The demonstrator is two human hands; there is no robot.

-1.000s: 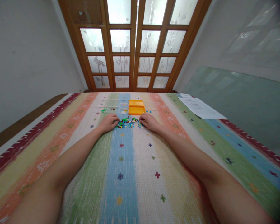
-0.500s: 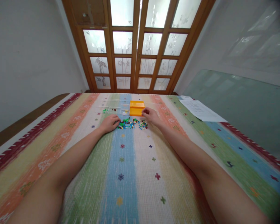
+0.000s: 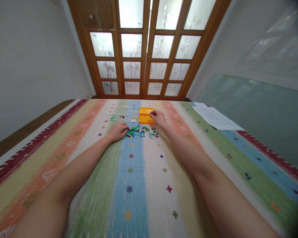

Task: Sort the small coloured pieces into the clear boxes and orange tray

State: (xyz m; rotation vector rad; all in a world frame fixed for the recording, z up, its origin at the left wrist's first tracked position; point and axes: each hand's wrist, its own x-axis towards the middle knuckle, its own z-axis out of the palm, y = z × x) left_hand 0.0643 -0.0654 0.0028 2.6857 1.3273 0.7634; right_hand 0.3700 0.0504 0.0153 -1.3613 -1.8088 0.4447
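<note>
Small multicoloured building bricks point(image 3: 141, 131) lie in a loose pile on the striped cloth. My left hand point(image 3: 118, 131) rests at the pile's left edge with its fingers curled; what they hold, if anything, is too small to make out. Over the right side of an open yellow box point(image 3: 145, 119) is my right hand point(image 3: 158, 118), its fingertips pinched together. Anything between those fingertips cannot be made out. To the left of the box stands a clear compartment tray point(image 3: 117, 118), where small green, dark red and yellow pieces sit apart from one another.
A patterned striped tablecloth point(image 3: 136, 181) covers the table. Printed paper sheets point(image 3: 217, 118) lie at the right, near a pale green glass panel point(image 3: 253, 115) against the wall. Wooden doors with frosted panes point(image 3: 144, 49) stand beyond the far edge.
My right hand has moved slightly up and away from me, from the box's front right corner to over its right side. My left hand stays beside the brick pile.
</note>
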